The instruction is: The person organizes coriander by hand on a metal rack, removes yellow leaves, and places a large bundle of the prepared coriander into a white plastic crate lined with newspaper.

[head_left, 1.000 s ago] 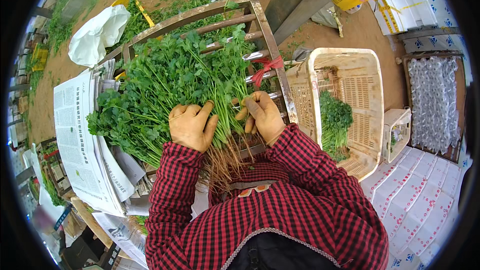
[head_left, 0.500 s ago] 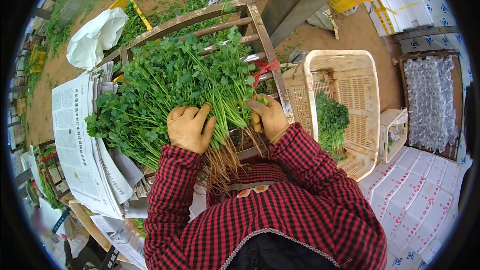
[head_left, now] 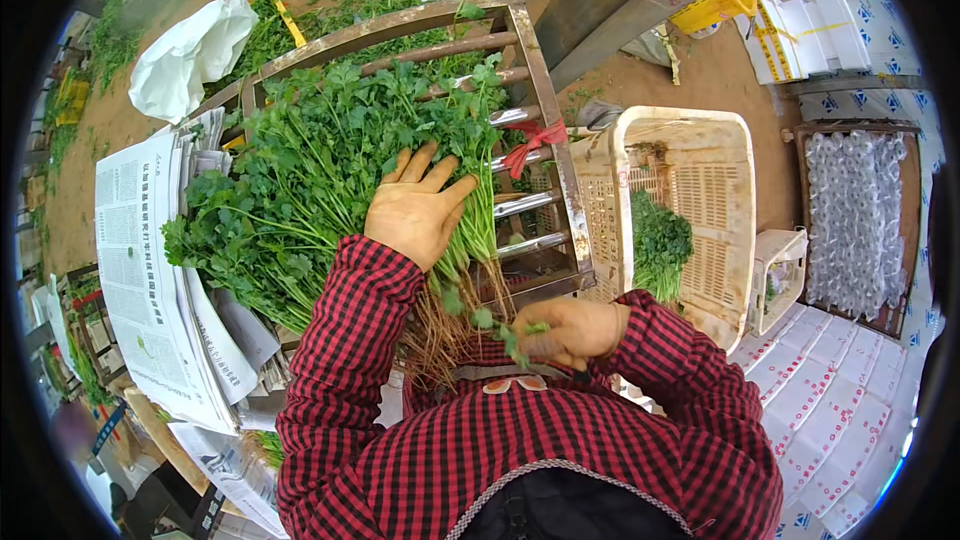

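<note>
A large heap of leafy green cilantro (head_left: 290,180) with long brown roots lies across a metal rack (head_left: 548,140). Spread flat on the stems at the heap's right side is my left hand (head_left: 416,208), fingers apart and pointing away from me. Closer to my body, just right of the dangling roots (head_left: 440,340), my right hand (head_left: 572,330) is closed on a small cilantro sprig (head_left: 512,336), whose leaves stick out to the left. Both hands look gloved in tan.
Stacked newspapers (head_left: 150,270) lie left of the heap. At the right stands a cream plastic crate (head_left: 740,190) with a cilantro bunch (head_left: 660,245) inside. A red tie (head_left: 530,143) is knotted on the rack. A white bag (head_left: 190,55) sits at the far left.
My right hand has moved from the stems toward my body, now with a small sprig in it. My left hand has shifted up and right and flattened its fingers over the stems.
</note>
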`<state>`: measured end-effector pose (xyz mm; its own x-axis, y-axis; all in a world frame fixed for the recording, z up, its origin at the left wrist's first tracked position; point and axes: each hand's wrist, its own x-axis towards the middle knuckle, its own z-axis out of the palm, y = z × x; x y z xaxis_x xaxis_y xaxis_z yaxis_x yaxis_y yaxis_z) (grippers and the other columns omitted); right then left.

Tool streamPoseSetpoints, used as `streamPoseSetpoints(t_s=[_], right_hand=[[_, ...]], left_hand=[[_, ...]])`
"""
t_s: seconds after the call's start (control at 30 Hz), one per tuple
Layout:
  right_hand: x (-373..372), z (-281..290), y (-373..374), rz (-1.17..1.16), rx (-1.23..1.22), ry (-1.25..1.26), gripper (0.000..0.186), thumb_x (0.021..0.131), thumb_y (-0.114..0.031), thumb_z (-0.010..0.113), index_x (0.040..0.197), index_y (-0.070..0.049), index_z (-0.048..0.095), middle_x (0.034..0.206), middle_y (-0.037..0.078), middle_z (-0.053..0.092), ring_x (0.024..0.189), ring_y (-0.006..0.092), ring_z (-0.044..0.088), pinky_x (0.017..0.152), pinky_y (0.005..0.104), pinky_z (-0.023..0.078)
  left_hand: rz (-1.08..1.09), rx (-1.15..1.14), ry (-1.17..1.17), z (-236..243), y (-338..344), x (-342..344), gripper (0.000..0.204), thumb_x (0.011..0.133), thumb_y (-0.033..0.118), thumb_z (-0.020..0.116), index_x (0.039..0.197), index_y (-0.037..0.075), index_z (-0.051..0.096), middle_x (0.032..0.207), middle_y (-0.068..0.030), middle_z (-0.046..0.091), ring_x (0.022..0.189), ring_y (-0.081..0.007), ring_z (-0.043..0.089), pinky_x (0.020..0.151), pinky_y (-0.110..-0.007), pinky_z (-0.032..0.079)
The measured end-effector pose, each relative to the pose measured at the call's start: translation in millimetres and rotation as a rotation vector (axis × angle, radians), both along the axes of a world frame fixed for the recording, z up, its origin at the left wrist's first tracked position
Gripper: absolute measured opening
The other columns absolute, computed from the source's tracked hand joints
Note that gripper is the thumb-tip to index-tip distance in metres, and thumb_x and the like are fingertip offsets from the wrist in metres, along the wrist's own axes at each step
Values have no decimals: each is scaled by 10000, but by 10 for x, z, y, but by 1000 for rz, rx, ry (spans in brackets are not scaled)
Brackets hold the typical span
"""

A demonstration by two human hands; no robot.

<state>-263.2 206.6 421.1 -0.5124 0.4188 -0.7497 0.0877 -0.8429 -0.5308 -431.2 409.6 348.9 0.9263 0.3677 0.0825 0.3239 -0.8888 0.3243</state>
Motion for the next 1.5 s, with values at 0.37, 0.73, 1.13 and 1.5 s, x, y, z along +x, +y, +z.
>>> streamPoseSetpoints(t_s=[0.37,0.73,1.13,1.5], right_hand=[[331,-142,727,-373,745,-804,552,908,-211,748,1412,-75,569,998,33,726,836,114,659,756,276,543],[148,99,157,-335,666,148,359,962,-122,644,1314,-70,604,1019,123,709,895,248,705,764,342,579],[172,-570,362,161,1313,-1291,925,746,-293,851,1556,-199,416,1552,163,437,1403,362,445,1163,465,390],[-475,-710,1158,610,1622,-1072,1025,699,120,616,1548,-407,388,1567,237,357,959,410,627,790,450,591]], left_hand=[[59,-31,-23,-14,2,-81,335,925,207,658,1259,177,668,1366,-124,610,1372,-374,486,1159,-560,374],[44,-9,-39,-12,-19,-66,300,923,223,672,1222,197,684,1341,-102,611,1370,-357,486,1169,-535,387],[567,-698,-862,640,-284,-958,436,957,-52,513,1390,-40,567,1385,-169,631,1336,-264,561,1139,-378,419],[943,-166,79,77,-950,-1883,1107,677,-240,549,1609,300,293,1677,-242,154,1310,-474,520,943,-437,575]])
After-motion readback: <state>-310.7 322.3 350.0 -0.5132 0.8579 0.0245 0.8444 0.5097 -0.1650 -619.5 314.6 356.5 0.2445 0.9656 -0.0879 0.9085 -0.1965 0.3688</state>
